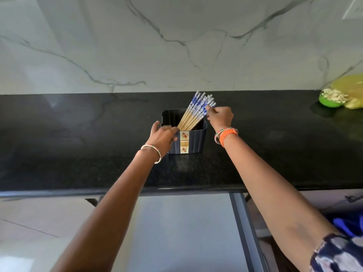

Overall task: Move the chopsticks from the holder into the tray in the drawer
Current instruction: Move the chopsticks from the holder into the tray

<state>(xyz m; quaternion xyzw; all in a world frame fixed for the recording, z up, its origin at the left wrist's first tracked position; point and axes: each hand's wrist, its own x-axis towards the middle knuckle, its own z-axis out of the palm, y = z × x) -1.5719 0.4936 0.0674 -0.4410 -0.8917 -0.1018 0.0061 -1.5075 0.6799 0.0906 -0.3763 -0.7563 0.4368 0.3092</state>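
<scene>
A dark blue ribbed holder (193, 141) with a small picture label stands on the black countertop. Several wooden chopsticks (193, 112) with blue-and-white patterned tops lean in it, fanned toward the upper right. My left hand (164, 135) grips the holder's left front rim and side. My right hand (221, 116) is at the patterned tops, with its fingertips pinched on the rightmost chopsticks. Below the counter edge an open drawer (240, 222) shows a pale flat inside; I cannot make out a tray in it.
The black countertop (78, 144) runs across the view, backed by a white marble wall. At the far right stand a green bowl (327, 102) of pale pieces and a yellow bag (351, 89). Blue cloth (347, 225) lies at the lower right.
</scene>
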